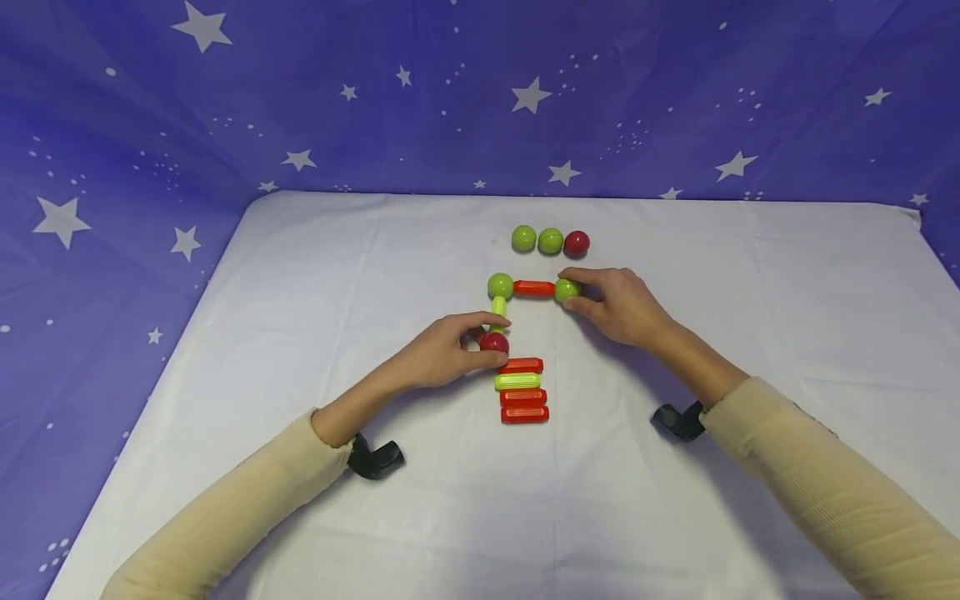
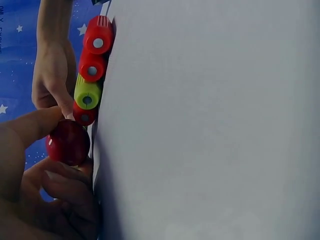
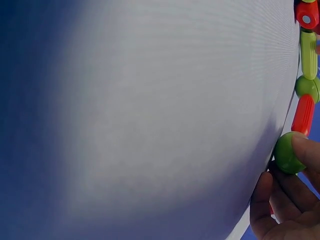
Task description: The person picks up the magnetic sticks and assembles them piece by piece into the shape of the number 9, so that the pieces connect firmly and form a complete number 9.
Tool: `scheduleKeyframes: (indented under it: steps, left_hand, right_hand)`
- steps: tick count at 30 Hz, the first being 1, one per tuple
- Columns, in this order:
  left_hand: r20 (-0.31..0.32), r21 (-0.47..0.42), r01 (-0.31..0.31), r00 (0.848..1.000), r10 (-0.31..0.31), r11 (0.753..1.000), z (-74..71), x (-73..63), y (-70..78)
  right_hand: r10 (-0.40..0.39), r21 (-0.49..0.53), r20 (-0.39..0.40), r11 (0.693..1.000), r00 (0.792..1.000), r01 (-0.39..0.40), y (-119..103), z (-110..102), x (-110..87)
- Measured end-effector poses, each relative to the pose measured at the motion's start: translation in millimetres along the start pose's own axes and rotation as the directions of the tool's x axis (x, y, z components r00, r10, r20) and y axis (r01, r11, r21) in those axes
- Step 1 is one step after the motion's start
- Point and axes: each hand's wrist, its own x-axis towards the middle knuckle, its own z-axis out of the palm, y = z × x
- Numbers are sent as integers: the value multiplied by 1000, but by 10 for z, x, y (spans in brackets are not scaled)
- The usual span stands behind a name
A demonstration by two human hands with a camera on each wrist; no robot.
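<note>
My left hand [image 1: 450, 350] holds a red ball [image 1: 494, 343] between thumb and fingers. From that ball a yellow-green magnetic rod [image 1: 498, 310] runs up to a green ball [image 1: 500, 286], where a red rod [image 1: 534, 288] leads right to a second green ball [image 1: 567, 289]. My right hand [image 1: 626, 307] pinches this second ball between thumb and fingers. Together the pieces form an L-shaped chain on the table. In the left wrist view the red ball [image 2: 68, 142] sits in the fingertips. The right wrist view has the thumb on the green ball [image 3: 289, 153].
Below the red ball lie several loose rods in a stack, red ones [image 1: 523, 397] and a yellow-green one [image 1: 517, 381]. Behind the chain stand two green balls [image 1: 523, 238] and a red ball [image 1: 576, 243] in a row. A white cloth [image 1: 337, 275] covers the table; a starry blue curtain [image 1: 450, 100] hangs behind.
</note>
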Motion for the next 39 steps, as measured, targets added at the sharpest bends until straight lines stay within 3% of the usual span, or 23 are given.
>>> scheduleKeyframes:
  steps: [11, 21, 29, 39]
  left_hand:
    - [95, 130, -52, 995, 40, 990, -44, 78, 23]
    - [112, 131, -63, 992, 49, 989, -68, 92, 17]
    - [133, 250, -93, 989, 61, 964, -63, 117, 26]
    - [70, 138, -113, 992, 104, 984, -66, 110, -27]
  right_hand:
    - [1, 11, 3, 1000, 1000, -1, 3, 2, -4]
    - [6, 5, 11, 1000, 1000, -6, -6, -12, -16]
    - [-3, 16, 10, 1000, 1000, 3, 1, -13, -3]
    - [-9, 19, 6, 1000, 1000, 8, -7, -20, -2]
